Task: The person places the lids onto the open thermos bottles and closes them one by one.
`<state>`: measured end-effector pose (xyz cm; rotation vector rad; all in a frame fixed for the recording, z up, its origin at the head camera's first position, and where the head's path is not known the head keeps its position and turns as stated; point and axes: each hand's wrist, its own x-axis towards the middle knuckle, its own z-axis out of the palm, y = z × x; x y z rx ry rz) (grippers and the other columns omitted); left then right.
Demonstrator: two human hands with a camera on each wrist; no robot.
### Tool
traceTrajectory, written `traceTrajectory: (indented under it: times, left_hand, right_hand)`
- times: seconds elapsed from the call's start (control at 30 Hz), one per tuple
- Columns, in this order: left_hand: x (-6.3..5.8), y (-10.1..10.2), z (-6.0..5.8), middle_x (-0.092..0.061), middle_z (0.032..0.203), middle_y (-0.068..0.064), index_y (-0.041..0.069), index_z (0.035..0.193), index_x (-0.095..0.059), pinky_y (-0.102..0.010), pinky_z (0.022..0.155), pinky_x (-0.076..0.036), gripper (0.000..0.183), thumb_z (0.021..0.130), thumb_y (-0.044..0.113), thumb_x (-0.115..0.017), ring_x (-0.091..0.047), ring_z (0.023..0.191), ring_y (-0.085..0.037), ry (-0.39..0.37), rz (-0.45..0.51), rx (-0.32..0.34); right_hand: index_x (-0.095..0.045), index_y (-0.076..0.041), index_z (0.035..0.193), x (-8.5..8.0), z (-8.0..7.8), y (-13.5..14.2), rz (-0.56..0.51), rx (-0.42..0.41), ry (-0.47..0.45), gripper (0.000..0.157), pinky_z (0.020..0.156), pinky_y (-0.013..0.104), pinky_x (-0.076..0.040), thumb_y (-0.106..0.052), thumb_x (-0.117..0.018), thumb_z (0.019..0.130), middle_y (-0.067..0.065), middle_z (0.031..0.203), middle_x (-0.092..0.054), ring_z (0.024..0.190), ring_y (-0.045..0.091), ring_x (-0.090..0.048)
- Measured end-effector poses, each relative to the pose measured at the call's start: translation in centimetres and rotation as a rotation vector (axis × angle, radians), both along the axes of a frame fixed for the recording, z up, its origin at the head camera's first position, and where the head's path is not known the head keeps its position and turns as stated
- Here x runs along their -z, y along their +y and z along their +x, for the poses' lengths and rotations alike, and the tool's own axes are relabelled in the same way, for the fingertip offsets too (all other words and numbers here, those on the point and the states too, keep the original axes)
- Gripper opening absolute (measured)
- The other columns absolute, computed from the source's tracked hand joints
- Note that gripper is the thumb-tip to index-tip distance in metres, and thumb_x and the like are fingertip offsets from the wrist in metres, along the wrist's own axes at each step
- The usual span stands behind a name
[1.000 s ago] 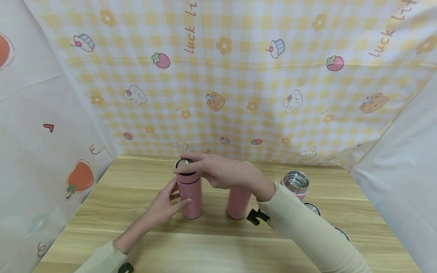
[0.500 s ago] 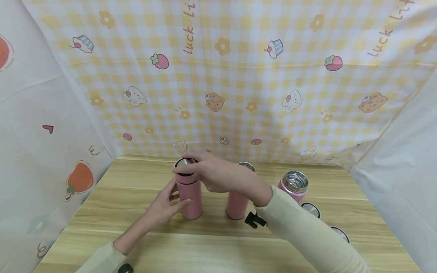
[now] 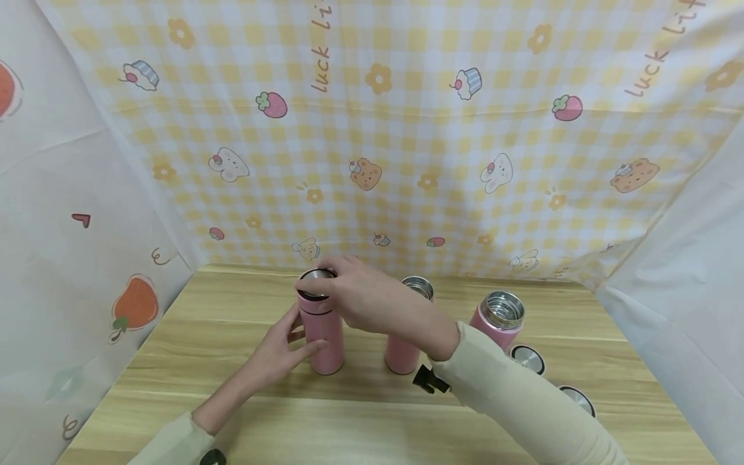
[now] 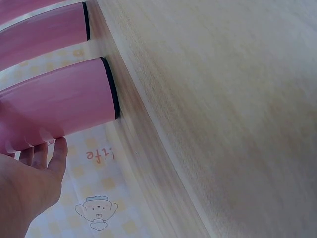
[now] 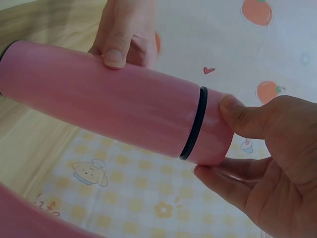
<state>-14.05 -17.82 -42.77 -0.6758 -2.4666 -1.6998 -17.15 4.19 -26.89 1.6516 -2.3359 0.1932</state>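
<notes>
A pink thermos bottle (image 3: 327,342) stands upright on the wooden table, left of centre. My left hand (image 3: 280,354) grips its body from the left, thumb across the front and fingers behind. From above, my right hand (image 3: 372,298) holds the pink lid (image 5: 218,126) between thumb and fingers; its silver top shows in the head view. A dark ring separates lid and body in the right wrist view. In the left wrist view, the bottle's lower body (image 4: 59,101) shows with the left fingertips against it.
Right of the held bottle stands an uncapped pink bottle (image 3: 402,352), partly behind my right forearm. Farther right is another uncapped pink bottle (image 3: 496,326). Two lids, one nearer (image 3: 577,400) and one farther (image 3: 527,359), lie on the table's right side. Patterned cloth (image 3: 430,142) hangs behind.
My right hand has turned slightly around the lid, its wrist shifting a little left and nearer. The uncapped bottles and loose lids show more from behind the right arm. The left hand keeps its grip.
</notes>
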Motion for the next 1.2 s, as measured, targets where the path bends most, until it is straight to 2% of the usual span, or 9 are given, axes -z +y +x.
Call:
traceTrajectory:
  times: [0.13, 0.3, 0.4, 0.5, 0.67, 0.77, 0.83, 1.03, 1.2]
  left_hand:
    - [0.0, -0.1, 0.0, -0.054, 0.142, -0.009, 0.016, 0.158, -0.032, -0.048, 0.102, -0.049, 0.077, 0.095, 0.016, -0.075, -0.051, 0.131, -0.029, -0.008, 0.001, 0.002]
    - [0.0, -0.1, 0.0, -0.053, 0.144, -0.010, 0.016, 0.158, -0.031, -0.046, 0.102, -0.049, 0.077, 0.095, 0.016, -0.075, -0.050, 0.132, -0.030, -0.011, 0.002, 0.008]
    - [0.0, -0.2, 0.0, -0.052, 0.145, -0.010, 0.016, 0.159, -0.030, -0.046, 0.102, -0.049, 0.077, 0.095, 0.015, -0.074, -0.050, 0.132, -0.030, -0.007, 0.003, 0.011]
    - [0.1, -0.2, 0.0, -0.051, 0.146, -0.011, 0.016, 0.160, -0.029, -0.046, 0.102, -0.049, 0.078, 0.095, 0.015, -0.074, -0.049, 0.132, -0.030, -0.004, 0.004, 0.012]
    - [0.1, -0.2, 0.0, -0.052, 0.144, -0.011, 0.016, 0.159, -0.029, -0.047, 0.101, -0.049, 0.079, 0.095, 0.014, -0.074, -0.050, 0.131, -0.030, 0.004, 0.006, 0.018]
    - [0.0, -0.2, 0.1, -0.053, 0.142, -0.011, 0.016, 0.159, -0.029, -0.048, 0.101, -0.049, 0.078, 0.096, 0.014, -0.074, -0.051, 0.130, -0.031, 0.001, 0.004, 0.020]
    - [-0.1, -0.2, 0.1, -0.053, 0.142, -0.009, 0.018, 0.160, -0.029, -0.049, 0.102, -0.049, 0.078, 0.096, 0.016, -0.074, -0.052, 0.129, -0.029, -0.006, 0.005, 0.023]
    - [-0.2, -0.1, 0.1, -0.053, 0.142, -0.006, 0.020, 0.159, -0.029, -0.047, 0.102, -0.049, 0.078, 0.096, 0.018, -0.074, -0.053, 0.128, -0.027, -0.018, 0.010, 0.027]
    - [-0.2, -0.1, 0.1, -0.054, 0.142, -0.007, 0.019, 0.159, -0.029, -0.049, 0.101, -0.049, 0.078, 0.096, 0.019, -0.075, -0.053, 0.129, -0.028, -0.023, 0.012, 0.026]
  right_hand:
    - [-0.065, -0.019, 0.135, 0.2, 0.4, -0.2, -0.017, 0.053, 0.006, 0.043, 0.087, 0.032, -0.053, -0.001, -0.069, 0.096, 0.014, 0.119, -0.060, 0.104, 0.025, -0.059]
    - [-0.063, -0.022, 0.138, 0.5, 1.1, -0.2, -0.030, 0.122, 0.000, 0.048, 0.087, 0.032, -0.055, -0.001, -0.070, 0.096, 0.015, 0.128, -0.056, 0.113, 0.029, -0.057]
    - [-0.062, -0.022, 0.139, 0.6, 1.2, -0.2, -0.035, 0.130, -0.004, 0.051, 0.086, 0.031, -0.055, 0.002, -0.069, 0.095, 0.014, 0.129, -0.054, 0.115, 0.029, -0.055]
    - [-0.061, -0.021, 0.139, 0.8, 0.9, -0.1, -0.040, 0.098, -0.012, 0.048, 0.087, 0.030, -0.053, -0.002, -0.069, 0.096, 0.014, 0.126, -0.054, 0.112, 0.028, -0.055]
    - [-0.057, -0.015, 0.143, 0.9, -0.4, 0.3, -0.053, -0.028, -0.079, 0.045, 0.100, 0.036, -0.049, -0.008, -0.066, 0.100, 0.022, 0.139, -0.051, 0.127, 0.032, -0.052]
    - [-0.055, -0.012, 0.145, 1.0, -1.3, 0.6, -0.051, -0.130, -0.152, 0.048, 0.108, 0.034, -0.042, 0.002, -0.061, 0.099, 0.023, 0.149, -0.043, 0.137, 0.032, -0.044]
    - [-0.054, -0.012, 0.147, 1.0, -1.6, 0.8, -0.030, -0.166, -0.212, 0.054, 0.111, 0.030, -0.038, 0.009, -0.057, 0.097, 0.021, 0.154, -0.038, 0.141, 0.030, -0.039]
    - [-0.052, -0.009, 0.149, 0.7, -2.1, 1.2, 0.003, -0.202, -0.379, 0.066, 0.111, 0.025, -0.034, 0.023, -0.048, 0.092, 0.019, 0.160, -0.028, 0.146, 0.027, -0.030]
    - [-0.053, -0.009, 0.148, 0.7, -2.5, 1.1, -0.016, -0.224, -0.403, 0.062, 0.114, 0.027, -0.030, 0.021, -0.050, 0.094, 0.022, 0.159, -0.031, 0.146, 0.028, -0.031]
